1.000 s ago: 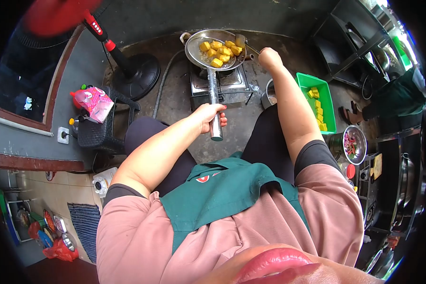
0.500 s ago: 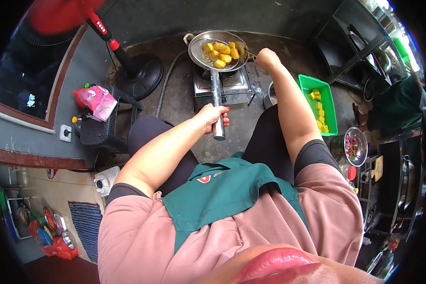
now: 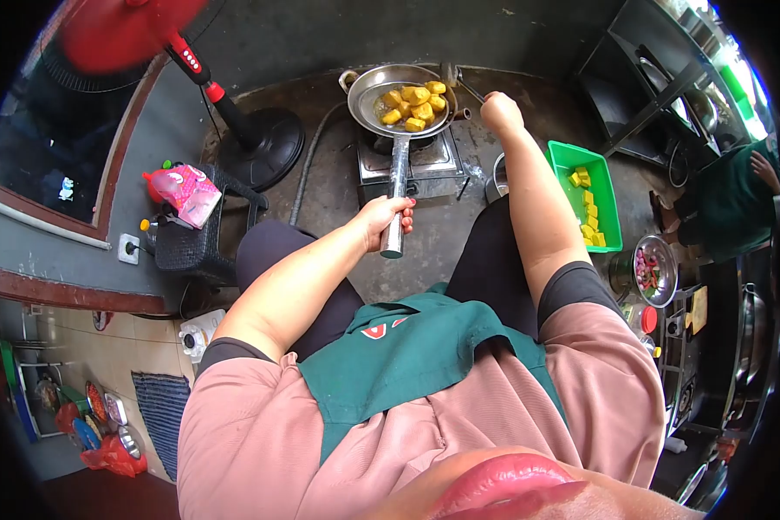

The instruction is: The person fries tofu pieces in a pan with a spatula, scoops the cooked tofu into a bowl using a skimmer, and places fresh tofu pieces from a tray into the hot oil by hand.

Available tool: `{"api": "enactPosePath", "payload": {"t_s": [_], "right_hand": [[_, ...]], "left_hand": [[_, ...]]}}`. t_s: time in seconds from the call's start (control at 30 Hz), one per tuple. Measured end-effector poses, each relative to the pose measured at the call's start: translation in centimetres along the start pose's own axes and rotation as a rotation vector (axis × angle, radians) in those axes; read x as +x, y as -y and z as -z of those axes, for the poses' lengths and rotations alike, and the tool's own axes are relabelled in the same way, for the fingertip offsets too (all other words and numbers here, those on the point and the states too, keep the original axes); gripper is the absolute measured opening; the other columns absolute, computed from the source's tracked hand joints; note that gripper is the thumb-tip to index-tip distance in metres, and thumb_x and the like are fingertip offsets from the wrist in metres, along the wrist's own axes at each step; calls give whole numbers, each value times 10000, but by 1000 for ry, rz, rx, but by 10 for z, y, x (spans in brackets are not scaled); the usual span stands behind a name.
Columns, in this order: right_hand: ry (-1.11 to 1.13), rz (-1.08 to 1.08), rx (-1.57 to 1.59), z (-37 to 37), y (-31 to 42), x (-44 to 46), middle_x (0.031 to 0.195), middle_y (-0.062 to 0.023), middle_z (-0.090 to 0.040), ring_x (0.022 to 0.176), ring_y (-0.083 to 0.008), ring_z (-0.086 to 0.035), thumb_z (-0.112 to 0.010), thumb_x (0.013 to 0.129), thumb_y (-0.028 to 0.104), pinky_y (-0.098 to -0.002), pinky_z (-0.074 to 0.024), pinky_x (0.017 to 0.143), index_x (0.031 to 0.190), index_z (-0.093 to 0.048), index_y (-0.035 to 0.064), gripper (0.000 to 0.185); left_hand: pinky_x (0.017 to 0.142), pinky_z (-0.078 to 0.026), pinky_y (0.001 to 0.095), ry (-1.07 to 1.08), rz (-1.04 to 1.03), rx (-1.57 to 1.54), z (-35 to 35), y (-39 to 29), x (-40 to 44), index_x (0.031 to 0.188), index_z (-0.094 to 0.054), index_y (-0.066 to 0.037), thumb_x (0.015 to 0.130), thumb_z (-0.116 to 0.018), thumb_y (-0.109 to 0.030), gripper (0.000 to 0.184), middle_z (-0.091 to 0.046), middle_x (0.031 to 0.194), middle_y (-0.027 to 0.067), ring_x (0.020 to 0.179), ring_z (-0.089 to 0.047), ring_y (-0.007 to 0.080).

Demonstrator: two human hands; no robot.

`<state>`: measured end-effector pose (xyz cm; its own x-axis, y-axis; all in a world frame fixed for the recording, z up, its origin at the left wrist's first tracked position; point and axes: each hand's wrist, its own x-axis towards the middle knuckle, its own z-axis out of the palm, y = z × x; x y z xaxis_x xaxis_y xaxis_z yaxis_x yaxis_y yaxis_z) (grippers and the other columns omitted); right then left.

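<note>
My left hand is wrapped round the thick metal tube handle of a wide round strainer. The strainer is over a wok, whose loop handle shows at the left. Several yellow tofu cubes lie heaped toward the strainer's right side. My right hand is closed on the thin handle of a spatula, its head raised at the far right rim and apart from the cubes. The wok stands on a low gas stove.
To the right, a green tray holds more yellow cubes, near a metal bowl of chopped ingredients. A co-worker in a green apron stands beyond. At left are a stool with a pink packet and a fan.
The spatula has moved from among the cubes up past the far right rim. The cubes have bunched together, and the co-worker's body and hand show more at the right.
</note>
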<state>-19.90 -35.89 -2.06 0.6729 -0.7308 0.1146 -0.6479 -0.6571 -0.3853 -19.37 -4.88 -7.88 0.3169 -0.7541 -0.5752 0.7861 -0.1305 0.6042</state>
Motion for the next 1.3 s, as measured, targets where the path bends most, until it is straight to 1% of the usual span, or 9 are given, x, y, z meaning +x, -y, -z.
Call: {"api": "enactPosePath", "payload": {"t_s": [0.13, 0.27, 0.4, 0.5, 0.73, 0.83, 0.93, 1.2, 1.3], "right_hand": [[61, -97, -62, 0, 2, 0, 1093, -166, -639, 1057, -310, -600, -490, 784, 101, -385, -471, 904, 1069, -668, 110, 336], [50, -76, -45, -11, -3, 2, 1093, -157, -640, 1046, -309, -605, -486, 799, 105, -385, -476, 893, 1090, -655, 123, 337], [47, 23, -26, -27, -10, 9, 1068, -153, -648, 1022, -305, -611, -492, 805, 111, -387, -479, 875, 1088, -650, 125, 324], [39, 66, -26, -21, -5, 5, 1072, -142, -649, 1017, -309, -613, -538, 821, 138, -406, -492, 859, 1086, -642, 137, 285], [48, 142, 33, -10, -3, 1, 1061, -139, -652, 1024, -289, -610, -538, 796, 126, -391, -479, 872, 1113, -641, 150, 334], [-27, 157, 87, -8, -7, 4, 1075, -143, -647, 1030, -300, -605, -517, 828, 143, -389, -470, 887, 1127, -640, 147, 323], [-154, 199, 201, -4, -14, 6, 1046, -154, -652, 998, -315, -612, -486, 894, 188, -385, -475, 869, 1091, -647, 96, 271], [-287, 184, 389, 23, -40, 2, 1017, -164, -655, 967, -324, -621, -503, 900, 207, -389, -484, 843, 1081, -650, 110, 252], [-363, 161, 367, 29, -50, 7, 999, -165, -657, 949, -328, -624, -504, 900, 212, -393, -488, 831, 1076, -653, 117, 249]], "left_hand": [[477, -473, 219, 38, 9, -12, 3, 0, -1, 884, -514, -81, 889, -579, -137, 86, -503, 664, -16, 520, -482, 59], [485, -464, 207, 81, 5, -4, 13, 0, 3, 911, -496, -96, 898, -563, -146, 85, -479, 675, -26, 522, -468, 51], [484, -437, 193, 114, 9, -22, 18, -2, 1, 921, -476, -105, 904, -549, -152, 88, -459, 670, -36, 511, -443, 44], [472, -459, 214, 160, 9, -114, 20, -4, -3, 881, -506, -57, 897, -563, -129, 93, -493, 677, -11, 519, -471, 60], [474, -436, 204, 119, -24, -28, 23, -6, -12, 934, -476, -83, 903, -542, -124, 83, -469, 671, -20, 509, -454, 56], [472, -449, 224, 113, -58, -4, 22, -7, -18, 888, -498, -60, 886, -567, -118, 90, -501, 671, -9, 501, -480, 62], [473, -450, 235, 107, -105, 50, 23, -7, -23, 878, -494, -63, 882, -576, -120, 100, -498, 670, -6, 498, -479, 70], [467, -449, 261, 102, -232, 124, 11, -2, -76, 911, -472, -71, 875, -578, -121, 123, -474, 674, 13, 483, -475, 96], [458, -450, 266, 118, -275, 178, 16, -14, -77, 924, -465, -62, 864, -596, -125, 157, -478, 672, 22, 473, -469, 96]]}}
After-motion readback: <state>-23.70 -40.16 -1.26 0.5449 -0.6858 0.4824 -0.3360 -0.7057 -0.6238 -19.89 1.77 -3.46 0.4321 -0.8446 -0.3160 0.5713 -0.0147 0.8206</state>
